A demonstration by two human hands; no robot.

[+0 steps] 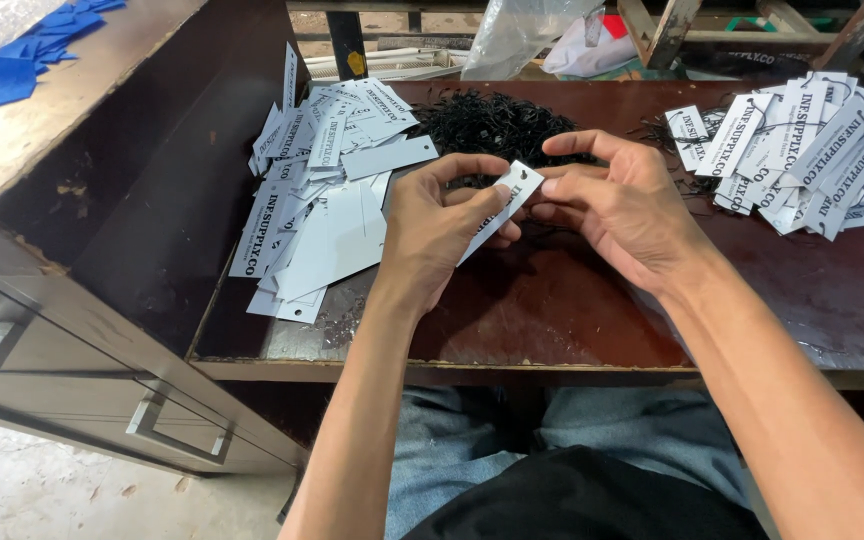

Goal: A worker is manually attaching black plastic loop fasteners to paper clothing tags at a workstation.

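A white card tag (505, 203) with a punched hole is held above the dark wooden table (552, 320), tilted. My left hand (437, 225) grips its lower part between thumb and fingers. My right hand (617, 200) pinches its upper end by the hole, with a thin black string that is hard to make out. A heap of black string loops (492, 122) lies just behind my hands. A loose pile of white tags (327, 190) spreads at the left, and a pile of strung tags (802, 150) lies at the right.
A grey cabinet with drawer handles (152, 420) stands at the left, blue fabric pieces (22, 55) on its top. Clear plastic bags (522, 35) and wooden frames sit behind the table. My lap is under the table's front edge.
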